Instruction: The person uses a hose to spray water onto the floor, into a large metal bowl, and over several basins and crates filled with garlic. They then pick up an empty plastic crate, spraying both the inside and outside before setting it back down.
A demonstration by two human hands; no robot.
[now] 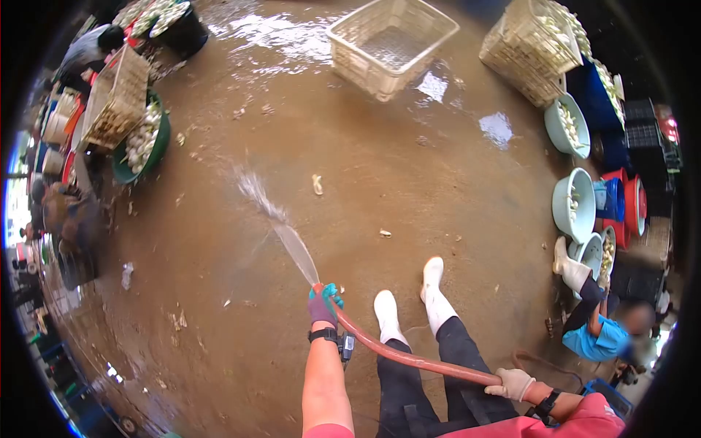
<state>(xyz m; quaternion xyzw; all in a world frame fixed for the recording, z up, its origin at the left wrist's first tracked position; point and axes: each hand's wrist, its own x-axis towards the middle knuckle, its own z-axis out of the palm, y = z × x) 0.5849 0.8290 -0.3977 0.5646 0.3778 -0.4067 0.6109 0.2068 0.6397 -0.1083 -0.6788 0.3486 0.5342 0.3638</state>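
Note:
A red hose [409,358] runs across in front of my legs. My left hand [325,301], in a purple and teal glove, is closed round its front end, and a stream of water [293,248] sprays forward and to the left from there onto the wet brown floor [365,197]. Farther back along the hose, my right hand [513,384] in a pale glove grips it near my right thigh. Small pale scraps [317,184] lie on the floor ahead.
An empty cream crate [391,73] sits ahead. Left: a tilted crate [120,98] and a green tub [155,150] of white produce. Right: a filled crate [522,55], pale basins [573,204], and a seated person in blue [595,339]. Other people are at the left edge.

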